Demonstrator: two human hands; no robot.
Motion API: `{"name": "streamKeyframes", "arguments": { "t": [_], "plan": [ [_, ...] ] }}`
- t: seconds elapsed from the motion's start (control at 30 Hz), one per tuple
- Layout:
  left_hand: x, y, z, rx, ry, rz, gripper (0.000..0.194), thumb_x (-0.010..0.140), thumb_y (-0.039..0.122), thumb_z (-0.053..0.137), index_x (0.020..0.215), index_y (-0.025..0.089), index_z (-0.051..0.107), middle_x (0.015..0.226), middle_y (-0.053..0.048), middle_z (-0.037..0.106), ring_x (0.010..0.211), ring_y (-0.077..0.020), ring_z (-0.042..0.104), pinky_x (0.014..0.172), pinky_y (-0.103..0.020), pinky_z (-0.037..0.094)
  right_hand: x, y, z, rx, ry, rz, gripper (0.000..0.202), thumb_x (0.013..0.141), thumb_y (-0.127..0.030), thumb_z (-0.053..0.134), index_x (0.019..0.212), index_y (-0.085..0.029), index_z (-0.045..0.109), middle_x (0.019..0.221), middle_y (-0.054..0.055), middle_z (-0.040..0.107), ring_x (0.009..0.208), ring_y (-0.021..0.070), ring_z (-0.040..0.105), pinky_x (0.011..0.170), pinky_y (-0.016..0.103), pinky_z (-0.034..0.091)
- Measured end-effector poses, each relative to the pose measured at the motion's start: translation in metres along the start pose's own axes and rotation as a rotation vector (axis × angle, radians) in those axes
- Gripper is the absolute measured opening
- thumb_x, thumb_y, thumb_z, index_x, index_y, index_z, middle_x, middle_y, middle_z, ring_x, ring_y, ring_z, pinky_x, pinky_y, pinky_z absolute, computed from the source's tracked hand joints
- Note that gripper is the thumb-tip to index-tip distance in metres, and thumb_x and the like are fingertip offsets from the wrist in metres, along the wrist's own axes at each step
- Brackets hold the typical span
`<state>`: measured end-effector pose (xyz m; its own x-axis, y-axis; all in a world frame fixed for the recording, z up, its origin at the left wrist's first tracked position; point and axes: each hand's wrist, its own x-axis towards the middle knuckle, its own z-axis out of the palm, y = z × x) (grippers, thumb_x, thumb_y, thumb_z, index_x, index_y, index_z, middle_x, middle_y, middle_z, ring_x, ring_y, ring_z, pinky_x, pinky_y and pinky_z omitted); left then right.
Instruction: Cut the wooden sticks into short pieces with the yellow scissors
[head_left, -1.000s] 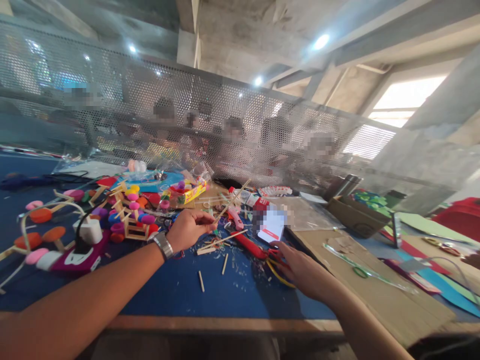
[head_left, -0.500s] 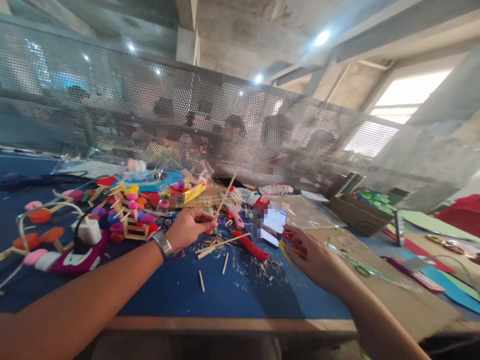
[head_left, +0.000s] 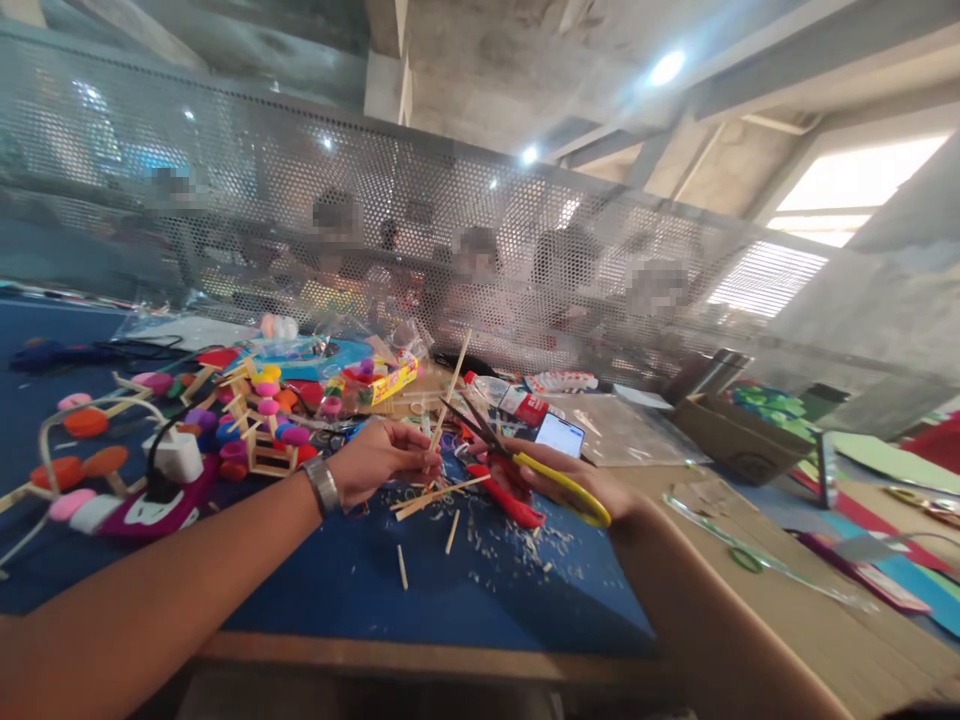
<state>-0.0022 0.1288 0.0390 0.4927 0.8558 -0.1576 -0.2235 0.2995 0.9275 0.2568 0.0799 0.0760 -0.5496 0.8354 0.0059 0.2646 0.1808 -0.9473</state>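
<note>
My left hand [head_left: 386,462] pinches a thin wooden stick [head_left: 454,380], which points up and slightly right. My right hand [head_left: 559,478] is closed round yellow-handled scissors [head_left: 562,485]. The scissors' blades [head_left: 480,425] are spread and lie close to the stick; whether they touch it I cannot tell. Below the hands, more sticks [head_left: 431,498] lie crossed on the blue table [head_left: 322,590], with two short cut pieces [head_left: 452,532] nearer the front. A red-handled tool [head_left: 517,505] rests among pale shavings, partly behind my right hand.
Left of my hands are colourful pompoms and wooden pieces [head_left: 262,430] and a purple power strip [head_left: 161,505] with a white plug. A lit phone [head_left: 560,435] and a red-labelled bottle [head_left: 523,405] lie behind my right hand. A cardboard box [head_left: 739,435] stands right. Perforated mesh [head_left: 420,230] borders the back.
My right hand has moved left from beside the phone, bringing the scissors, blades spread, up to the stick. My left hand still holds the stick in nearly the same place.
</note>
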Motion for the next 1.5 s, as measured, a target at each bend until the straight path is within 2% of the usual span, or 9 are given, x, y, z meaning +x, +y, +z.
{"name": "streamKeyframes", "arguments": {
  "t": [0.1, 0.27, 0.43, 0.53, 0.77, 0.97, 1.1, 1.27, 1.5],
  "plan": [
    [-0.001, 0.001, -0.001, 0.010, -0.024, -0.013, 0.050, 0.040, 0.030, 0.100, 0.072, 0.009, 0.068, 0.070, -0.005, 0.074, 0.064, -0.0138, 0.072, 0.065, -0.024, 0.059, 0.004, 0.010, -0.003, 0.010, -0.059, -0.003, 0.063, 0.080, -0.065, 0.069, 0.123, -0.019, 0.068, 0.078, 0.002, 0.057, 0.066, 0.0132, 0.050, 0.058, 0.026, 0.045],
    [-0.001, 0.001, -0.002, 0.059, -0.078, -0.049, 0.043, 0.045, 0.029, 0.099, 0.071, 0.009, 0.070, 0.072, -0.005, 0.074, 0.071, -0.0147, 0.073, 0.068, -0.024, 0.059, -0.006, 0.027, -0.012, -0.018, 0.003, 0.012, 0.057, 0.081, -0.050, 0.075, 0.126, -0.016, 0.066, 0.083, 0.003, 0.061, 0.072, 0.0142, 0.054, 0.067, 0.027, 0.048],
    [-0.001, 0.000, -0.002, 0.115, -0.123, -0.061, 0.041, 0.049, 0.031, 0.097, 0.073, 0.009, 0.072, 0.073, -0.005, 0.074, 0.073, -0.0149, 0.072, 0.072, -0.027, 0.060, -0.018, 0.026, -0.023, -0.023, -0.068, 0.042, 0.057, 0.081, -0.053, 0.074, 0.122, -0.014, 0.068, 0.085, 0.004, 0.063, 0.073, 0.0152, 0.055, 0.068, 0.028, 0.049],
    [-0.001, 0.000, -0.001, 0.124, -0.128, -0.052, 0.040, 0.050, 0.031, 0.097, 0.073, 0.010, 0.072, 0.072, -0.006, 0.075, 0.071, -0.0144, 0.072, 0.070, -0.026, 0.059, -0.020, 0.023, -0.025, -0.013, -0.100, 0.076, 0.054, 0.083, -0.052, 0.073, 0.121, -0.014, 0.068, 0.082, 0.002, 0.062, 0.069, 0.0128, 0.052, 0.064, 0.026, 0.047],
    [-0.003, 0.000, 0.003, 0.158, -0.170, -0.106, 0.037, 0.051, 0.029, 0.096, 0.075, 0.010, 0.075, 0.073, -0.006, 0.075, 0.069, -0.0137, 0.071, 0.067, -0.024, 0.058, -0.013, 0.026, -0.011, 0.070, -0.145, 0.114, 0.059, 0.080, -0.053, 0.075, 0.124, -0.015, 0.066, 0.084, 0.002, 0.057, 0.068, 0.0112, 0.047, 0.058, 0.023, 0.040],
    [-0.004, -0.003, 0.006, 0.195, -0.230, -0.119, 0.029, 0.057, 0.028, 0.094, 0.073, 0.012, 0.076, 0.072, -0.006, 0.075, 0.069, -0.0143, 0.071, 0.067, -0.024, 0.058, -0.010, 0.029, -0.005, 0.110, -0.164, 0.113, 0.054, 0.084, -0.054, 0.071, 0.119, -0.014, 0.065, 0.075, -0.003, 0.044, 0.061, 0.0093, 0.037, 0.053, 0.023, 0.031],
    [-0.005, -0.003, 0.008, 0.181, -0.234, -0.138, 0.027, 0.057, 0.025, 0.093, 0.073, 0.013, 0.076, 0.073, -0.006, 0.075, 0.069, -0.0147, 0.071, 0.068, -0.025, 0.058, -0.010, 0.029, -0.003, 0.147, -0.199, 0.105, 0.050, 0.087, -0.051, 0.069, 0.121, -0.015, 0.063, 0.074, -0.004, 0.040, 0.058, 0.0085, 0.031, 0.051, 0.024, 0.025],
    [-0.007, -0.001, 0.011, 0.186, -0.259, -0.141, 0.026, 0.056, 0.024, 0.093, 0.071, 0.012, 0.076, 0.071, -0.005, 0.076, 0.064, -0.0123, 0.070, 0.067, -0.024, 0.057, -0.012, 0.023, 0.002, 0.135, -0.209, 0.131, 0.054, 0.084, -0.053, 0.070, 0.122, -0.015, 0.061, 0.070, -0.005, 0.039, 0.056, 0.0086, 0.028, 0.047, 0.024, 0.018],
    [-0.008, -0.002, 0.012, 0.196, -0.290, -0.150, 0.025, 0.057, 0.024, 0.093, 0.071, 0.012, 0.076, 0.072, -0.005, 0.076, 0.065, -0.0126, 0.070, 0.067, -0.024, 0.058, -0.014, 0.017, 0.006, 0.086, -0.189, 0.121, 0.059, 0.081, -0.060, 0.070, 0.118, -0.015, 0.065, 0.067, -0.005, 0.040, 0.055, 0.0089, 0.031, 0.048, 0.024, 0.020]
  ]
}}
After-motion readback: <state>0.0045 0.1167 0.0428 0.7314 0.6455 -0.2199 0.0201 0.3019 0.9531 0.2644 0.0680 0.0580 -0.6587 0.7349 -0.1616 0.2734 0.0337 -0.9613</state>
